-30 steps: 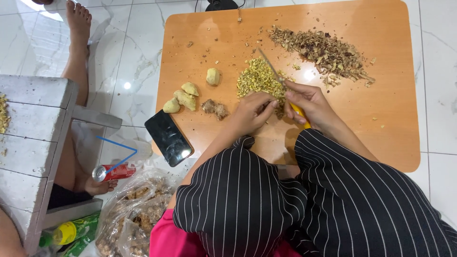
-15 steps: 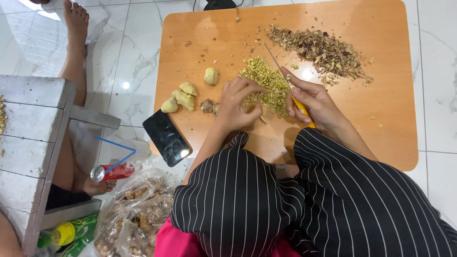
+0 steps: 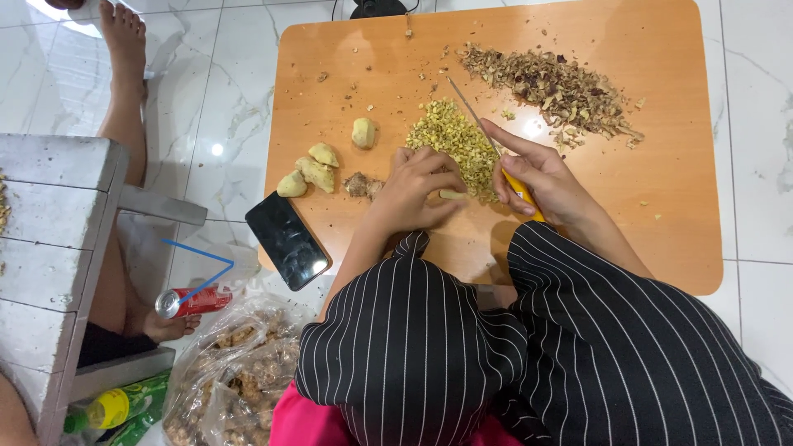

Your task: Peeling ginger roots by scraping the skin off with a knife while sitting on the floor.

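Since half a second ago your left hand (image 3: 413, 192) has slid back off the chopped yellow pile (image 3: 456, 145) toward you, and it's now curled over a small pale piece (image 3: 452, 195) at the pile's near edge, fingertips pinching it down on the wooden board (image 3: 661, 206). Your right hand (image 3: 533, 175) is clamped on the yellow-handled knife (image 3: 496, 153), index finger stretched along the blade, which runs across the pile's right side just beside your left fingers. So the hands are close together but not touching, as far as you can see.

Just left of your left hand there's a brownish knobbly chunk (image 3: 362, 185), then peeled pale chunks (image 3: 314, 169) a bit further out. Beyond your right hand, well apart, lies a long heap of brown peelings (image 3: 553, 87). A black phone (image 3: 286, 240) hangs off the board's edge near your left elbow, with a red can (image 3: 193, 301) on the floor past it.
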